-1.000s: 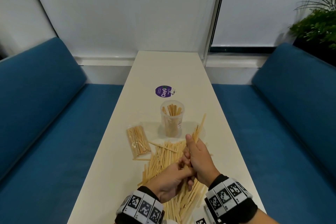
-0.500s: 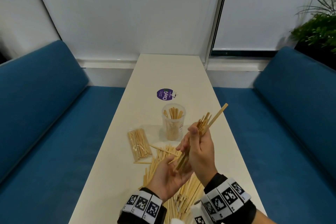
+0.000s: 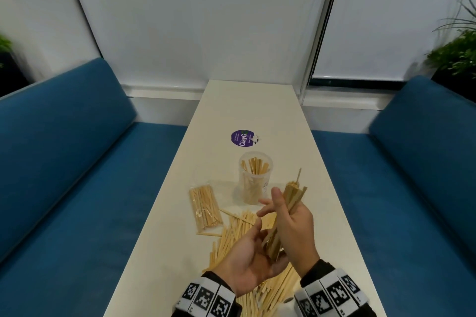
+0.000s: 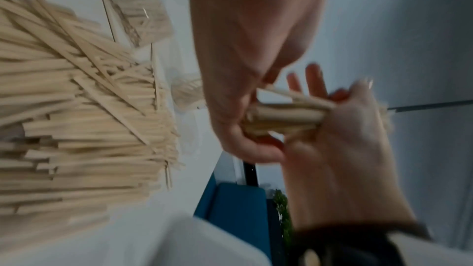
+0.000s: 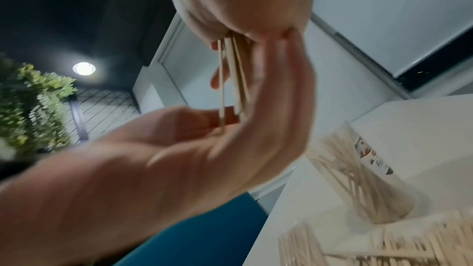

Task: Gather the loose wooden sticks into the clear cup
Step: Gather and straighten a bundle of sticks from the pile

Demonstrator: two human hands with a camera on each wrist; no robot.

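My right hand (image 3: 273,203) grips a bundle of wooden sticks (image 3: 293,198), held steeply above the table with its top tilted right. My left hand (image 3: 253,247) lies palm up and open under the bundle's lower ends, which press on the palm; the right wrist view shows the sticks (image 5: 236,80) meeting the flat palm. The clear cup (image 3: 255,177) stands upright just beyond the hands with several sticks in it. A big pile of loose sticks (image 3: 231,237) lies on the table below both hands.
A clear packet of sticks (image 3: 205,207) lies left of the cup. A round purple sticker (image 3: 243,138) sits beyond the cup on the narrow white table (image 3: 257,105). Blue bench seats (image 3: 77,188) run along both sides.
My right hand has lifted the bundle off the pile and turned it more upright. My left hand let go and opened beneath its ends. The one stick that jutted far out now juts less.
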